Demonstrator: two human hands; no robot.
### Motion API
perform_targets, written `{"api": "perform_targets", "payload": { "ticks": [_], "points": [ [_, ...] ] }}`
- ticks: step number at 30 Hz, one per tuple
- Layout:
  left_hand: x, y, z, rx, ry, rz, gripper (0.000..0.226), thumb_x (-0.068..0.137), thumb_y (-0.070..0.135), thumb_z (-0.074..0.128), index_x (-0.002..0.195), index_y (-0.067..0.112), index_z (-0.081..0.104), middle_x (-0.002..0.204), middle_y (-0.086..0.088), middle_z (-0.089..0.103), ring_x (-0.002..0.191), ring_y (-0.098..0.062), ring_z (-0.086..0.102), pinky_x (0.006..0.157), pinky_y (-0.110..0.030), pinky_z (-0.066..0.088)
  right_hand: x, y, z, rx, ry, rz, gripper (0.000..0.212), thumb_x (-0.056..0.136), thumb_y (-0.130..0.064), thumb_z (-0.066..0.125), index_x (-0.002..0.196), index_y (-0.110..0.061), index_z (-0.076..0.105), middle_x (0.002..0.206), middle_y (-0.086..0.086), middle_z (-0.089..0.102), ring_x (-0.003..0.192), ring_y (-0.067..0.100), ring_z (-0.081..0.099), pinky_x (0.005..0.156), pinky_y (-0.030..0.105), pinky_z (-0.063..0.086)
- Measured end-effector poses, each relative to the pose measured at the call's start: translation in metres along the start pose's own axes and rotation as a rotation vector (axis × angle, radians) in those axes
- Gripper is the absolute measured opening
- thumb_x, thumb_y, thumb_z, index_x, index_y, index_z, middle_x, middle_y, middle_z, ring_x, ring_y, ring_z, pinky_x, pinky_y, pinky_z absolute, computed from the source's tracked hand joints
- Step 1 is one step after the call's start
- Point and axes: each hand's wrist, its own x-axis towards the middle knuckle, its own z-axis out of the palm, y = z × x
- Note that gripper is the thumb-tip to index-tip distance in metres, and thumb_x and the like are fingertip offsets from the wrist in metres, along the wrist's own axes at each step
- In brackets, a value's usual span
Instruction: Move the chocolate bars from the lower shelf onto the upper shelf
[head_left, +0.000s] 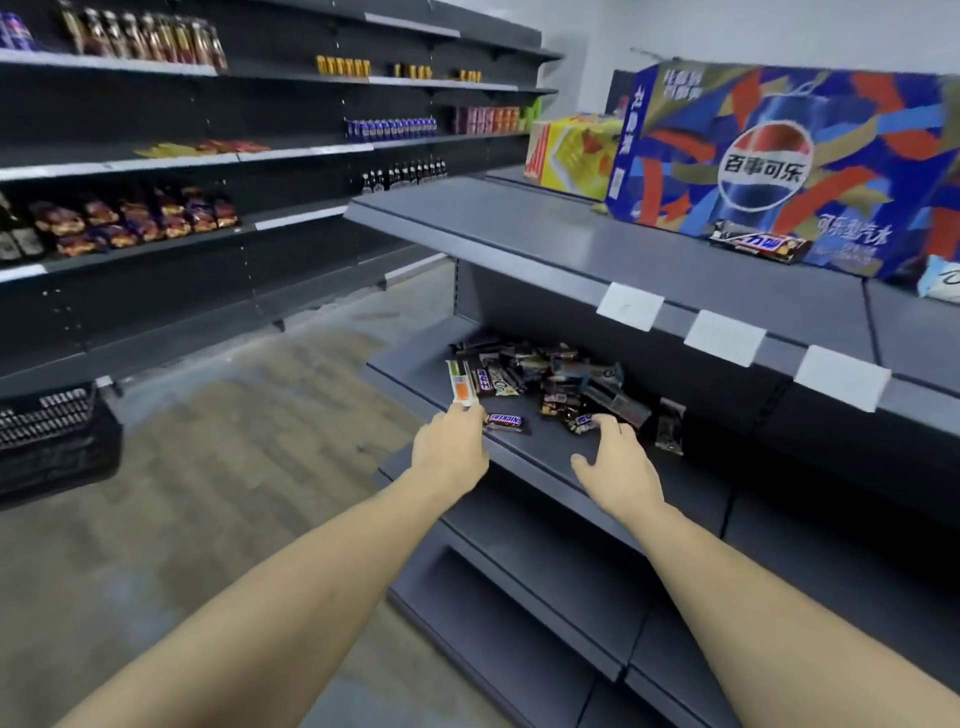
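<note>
- Far left first: your left hand (451, 451) is at the front lip of the lower shelf (540, 457), fingertips pinched on the near end of a white and orange bar (460, 383). That bar stands up and away from your grip, long axis running back into the shelf.
- Just right of that hand, a Snickers bar (507, 422) lies flat near the shelf edge, long axis across you, left to right. It is closer to your left hand than your right, but the left looks full.
- Behind it, the pile of chocolate bars (550, 379) sits heaped mid-shelf, bars pointing every which way.
- Now your right hand (618, 462): fingers spread and loosely curved, holding nothing, fingertips just at a small dark bar (583, 423) on the pile's near side. It lies straight ahead of those fingers, so I'd say that is your next pick.
- Up right, the upper shelf (519, 234) already carries one bar (759, 245), against the Pepsi carton (779, 161). Your lift goes up and right.
</note>
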Motion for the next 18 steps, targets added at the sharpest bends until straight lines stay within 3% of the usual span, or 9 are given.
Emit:
{"api": "perform_targets", "payload": {
  "ticks": [7,11,18],
  "points": [
    [0.051,-0.012,0.029,0.002,-0.101,0.041,0.035,0.091,0.015,0.050,0.126,0.016,0.052,0.121,-0.007,0.051,0.107,-0.028,0.054,0.079,-0.039,0.048,0.047,0.007,0.031,-0.035,-0.086,0.109,0.053,0.093,-0.028,0.058,0.142,-0.018,0.038,0.138,0.009,0.040,0.108,0.031,0.056,0.080,0.036,0.046],
    [0.085,-0.010,0.058,0.012,-0.168,0.075,0.033,0.093,0.015,0.049,0.126,0.015,0.054,0.119,-0.008,0.050,0.109,-0.028,0.050,0.076,-0.037,0.045,0.084,0.030,0.048,-0.066,-0.189,0.162,0.053,0.093,-0.024,0.056,0.144,-0.020,0.039,0.143,0.010,0.035,0.118,0.033,0.052,0.093,0.039,0.048],
    [0.134,-0.002,0.103,-0.003,-0.241,0.083,0.038,0.094,0.018,0.053,0.131,0.011,0.050,0.126,-0.008,0.046,0.122,-0.027,0.042,0.093,-0.039,0.048,0.142,0.062,0.072,-0.134,-0.163,0.111,0.064,0.096,-0.021,0.050,0.152,-0.032,0.023,0.156,0.008,0.022,0.127,0.038,0.045,0.092,0.041,0.048]
  ]
}}
